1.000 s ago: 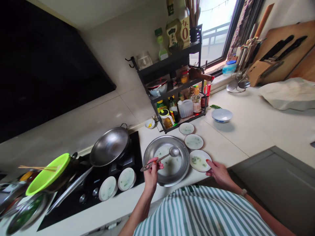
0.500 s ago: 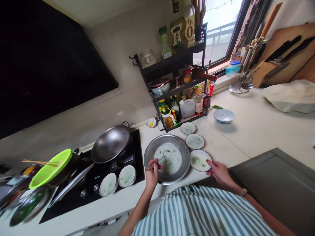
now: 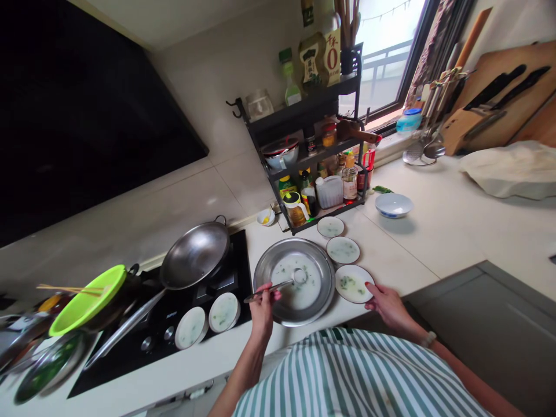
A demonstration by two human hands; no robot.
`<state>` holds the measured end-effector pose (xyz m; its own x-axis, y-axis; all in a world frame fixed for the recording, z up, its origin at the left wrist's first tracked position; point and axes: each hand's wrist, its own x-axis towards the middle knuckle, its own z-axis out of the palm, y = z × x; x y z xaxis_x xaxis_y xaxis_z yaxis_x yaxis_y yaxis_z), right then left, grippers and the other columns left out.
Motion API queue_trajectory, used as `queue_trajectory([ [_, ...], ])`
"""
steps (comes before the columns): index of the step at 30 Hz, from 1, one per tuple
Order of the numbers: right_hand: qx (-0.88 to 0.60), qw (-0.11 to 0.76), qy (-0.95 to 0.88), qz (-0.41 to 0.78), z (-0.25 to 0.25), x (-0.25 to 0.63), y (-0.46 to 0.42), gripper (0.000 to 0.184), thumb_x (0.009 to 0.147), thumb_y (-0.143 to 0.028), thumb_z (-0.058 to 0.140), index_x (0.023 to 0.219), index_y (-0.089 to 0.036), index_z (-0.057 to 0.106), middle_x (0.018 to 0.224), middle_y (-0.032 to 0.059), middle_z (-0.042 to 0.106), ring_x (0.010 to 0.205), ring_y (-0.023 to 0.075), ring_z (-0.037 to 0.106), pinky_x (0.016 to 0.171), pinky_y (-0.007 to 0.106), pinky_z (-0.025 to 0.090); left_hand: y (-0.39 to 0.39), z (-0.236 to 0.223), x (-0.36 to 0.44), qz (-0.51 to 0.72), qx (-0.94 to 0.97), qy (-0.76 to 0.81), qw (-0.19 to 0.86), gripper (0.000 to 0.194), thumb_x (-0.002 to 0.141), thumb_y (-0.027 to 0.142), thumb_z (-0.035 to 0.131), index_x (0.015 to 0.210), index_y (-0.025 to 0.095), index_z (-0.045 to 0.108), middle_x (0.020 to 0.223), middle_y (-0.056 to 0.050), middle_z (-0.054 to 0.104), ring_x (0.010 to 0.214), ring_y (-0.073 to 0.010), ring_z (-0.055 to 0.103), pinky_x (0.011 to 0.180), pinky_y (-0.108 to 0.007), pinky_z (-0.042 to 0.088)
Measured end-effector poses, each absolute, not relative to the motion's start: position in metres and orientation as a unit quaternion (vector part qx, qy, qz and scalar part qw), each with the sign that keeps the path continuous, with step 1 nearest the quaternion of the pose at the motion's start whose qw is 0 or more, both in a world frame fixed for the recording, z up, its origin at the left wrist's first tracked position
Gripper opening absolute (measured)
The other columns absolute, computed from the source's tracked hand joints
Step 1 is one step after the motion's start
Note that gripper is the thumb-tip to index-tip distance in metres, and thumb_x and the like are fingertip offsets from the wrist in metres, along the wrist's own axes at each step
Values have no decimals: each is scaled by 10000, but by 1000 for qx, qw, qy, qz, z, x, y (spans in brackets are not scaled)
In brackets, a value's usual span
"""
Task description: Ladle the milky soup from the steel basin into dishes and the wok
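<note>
My left hand (image 3: 263, 307) is closed on the handle of a metal spoon (image 3: 278, 285) whose bowl sits in the white, green-flecked liquid of a wide steel basin (image 3: 324, 267) on the counter. My right hand (image 3: 386, 306) rests with its fingers on the near rim of a small white plate (image 3: 353, 284) holding some of the same liquid, just right of the basin. Two more small filled plates (image 3: 343, 250) lie in a row behind it.
Two filled small plates (image 3: 208, 319) sit on the black hob (image 3: 234, 272) beside a steel wok (image 3: 195, 255). A green bowl (image 3: 87, 299) with chopsticks is at left. A black spice rack (image 3: 313, 145), a blue-rimmed bowl (image 3: 393, 204) and a knife block (image 3: 473, 119) stand further back.
The spoon went from raised over the basin's far side down into the liquid, and its handle now lies flatter to the left. My right hand stayed at the plate.
</note>
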<state>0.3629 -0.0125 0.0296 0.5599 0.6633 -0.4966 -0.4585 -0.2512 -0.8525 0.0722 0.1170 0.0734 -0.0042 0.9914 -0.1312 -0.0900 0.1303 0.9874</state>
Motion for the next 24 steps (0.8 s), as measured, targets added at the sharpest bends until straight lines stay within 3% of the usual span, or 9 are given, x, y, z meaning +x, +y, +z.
queue_trajectory([
  [17,-674,598,-103,422,26,362,-13,184,713,-346,663,658,-175,620,594,29,627,442,134,543,463,273,494,111,99,72,509,405,510,563,395,704,411,668,942,100,618,675,-65,700,625,-190,678,656,-338,538],
  [24,-726,554,-141,381,13,367,-16,294,709,-446,660,621,-170,611,419,2,556,384,156,528,417,265,419,109,102,70,501,416,515,557,392,706,416,663,946,108,637,691,-59,697,634,-179,673,647,-321,538],
])
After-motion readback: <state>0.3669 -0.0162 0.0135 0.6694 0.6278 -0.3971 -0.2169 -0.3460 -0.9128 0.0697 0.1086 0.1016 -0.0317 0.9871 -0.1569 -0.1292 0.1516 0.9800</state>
